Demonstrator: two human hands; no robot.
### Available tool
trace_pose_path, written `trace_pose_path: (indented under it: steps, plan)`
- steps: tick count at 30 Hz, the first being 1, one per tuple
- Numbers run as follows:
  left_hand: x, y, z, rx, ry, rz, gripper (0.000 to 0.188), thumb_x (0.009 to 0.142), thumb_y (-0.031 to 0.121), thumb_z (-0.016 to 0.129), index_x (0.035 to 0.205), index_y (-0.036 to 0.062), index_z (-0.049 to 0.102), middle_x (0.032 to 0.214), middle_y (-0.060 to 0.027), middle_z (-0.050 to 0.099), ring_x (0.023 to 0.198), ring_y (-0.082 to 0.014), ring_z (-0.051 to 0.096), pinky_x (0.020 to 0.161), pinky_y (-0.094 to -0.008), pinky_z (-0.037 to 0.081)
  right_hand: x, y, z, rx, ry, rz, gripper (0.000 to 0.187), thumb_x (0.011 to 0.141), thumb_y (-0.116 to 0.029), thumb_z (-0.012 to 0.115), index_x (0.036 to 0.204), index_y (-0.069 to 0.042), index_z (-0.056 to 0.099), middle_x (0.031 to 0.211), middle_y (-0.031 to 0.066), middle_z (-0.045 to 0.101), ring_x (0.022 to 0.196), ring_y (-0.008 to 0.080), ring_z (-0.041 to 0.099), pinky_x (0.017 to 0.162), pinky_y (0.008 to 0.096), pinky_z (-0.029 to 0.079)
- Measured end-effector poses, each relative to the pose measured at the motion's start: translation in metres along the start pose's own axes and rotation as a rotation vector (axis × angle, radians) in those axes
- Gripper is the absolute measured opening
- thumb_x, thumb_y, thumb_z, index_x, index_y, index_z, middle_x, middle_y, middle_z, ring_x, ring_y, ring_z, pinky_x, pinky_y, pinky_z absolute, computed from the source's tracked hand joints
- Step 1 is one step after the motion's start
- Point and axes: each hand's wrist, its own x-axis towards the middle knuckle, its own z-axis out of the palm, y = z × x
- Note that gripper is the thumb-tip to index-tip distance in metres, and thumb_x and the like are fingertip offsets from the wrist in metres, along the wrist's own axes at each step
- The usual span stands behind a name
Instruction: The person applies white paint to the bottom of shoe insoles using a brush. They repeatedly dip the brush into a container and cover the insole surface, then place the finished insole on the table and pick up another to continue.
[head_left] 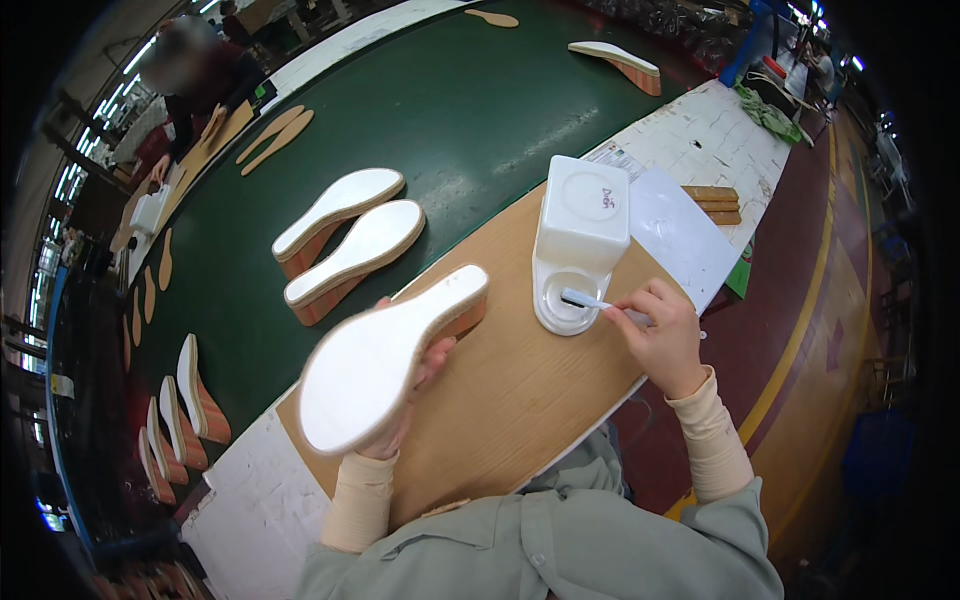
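Observation:
A wedge shoe sole [380, 360] with a white top and a reddish wood-look heel rests in my left hand [428, 370]. My fingers wrap its edge from below, and much of the hand is hidden under the sole. Between the thumb and fingers of my right hand [660, 330] is a small brush [588, 300] with a pale blue handle. Its dark bristle end dips into the round cup at the foot of a white plastic dispenser [585, 215]. That dispenser stands on a brown wooden board [500, 420] before me.
Two wedge soles [355, 250] lie on the green conveyor belt [470, 110], with another [620, 65] far right. Several more [185, 420] stand at left. Flat insoles [278, 140] lie near a co-worker [195, 85]. White paper [680, 230] and brown strips [712, 205] are right of the dispenser.

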Motion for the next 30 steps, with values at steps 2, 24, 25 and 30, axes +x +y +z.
trace_pose_path:
  steps: [2,24,25,30]
  plan:
    - [-0.012,0.000,0.000,-0.642,-0.065,-0.117,0.060,0.104,0.022,0.049,0.156,0.0097,0.022,0.154,-0.0284,0.028,0.136,-0.0501,0.037,0.113,-0.0505,0.040,0.002,0.000,0.002,-0.024,-0.009,-0.015,0.017,0.080,-0.023,0.079,0.080,-0.009,0.072,0.074,0.0060,0.055,0.060,0.0247,0.057,0.054,0.0360,0.044]
    - [-0.032,-0.015,-0.012,-0.455,-0.144,-0.319,0.081,0.091,0.051,0.044,0.158,0.0129,0.019,0.156,-0.0228,0.028,0.139,-0.0475,0.035,0.107,-0.0685,0.036,0.033,0.005,-0.007,0.857,-0.893,0.530,0.017,0.083,-0.020,0.081,0.083,-0.004,0.074,0.067,-0.0035,0.064,0.057,0.0025,0.051,0.053,0.0188,0.038]
    - [-0.030,-0.017,-0.010,-0.443,-0.117,-0.320,0.080,0.091,0.051,0.043,0.158,0.0133,0.020,0.156,-0.0228,0.029,0.140,-0.0471,0.035,0.107,-0.0695,0.035,0.028,-0.013,-0.008,0.920,-0.916,0.538,0.017,0.083,-0.020,0.081,0.083,-0.004,0.075,0.067,-0.0039,0.063,0.058,0.0020,0.052,0.053,0.0179,0.038]
    - [-0.022,-0.011,0.012,-0.512,-0.171,-0.294,0.079,0.094,0.058,0.032,0.157,0.0124,0.021,0.155,-0.0231,0.032,0.138,-0.0479,0.037,0.106,-0.0681,0.036,0.015,-0.089,-0.015,0.860,-0.521,0.178,0.013,0.080,-0.010,0.082,0.085,-0.001,0.074,0.073,0.0009,0.064,0.060,0.0051,0.054,0.053,0.0207,0.041]
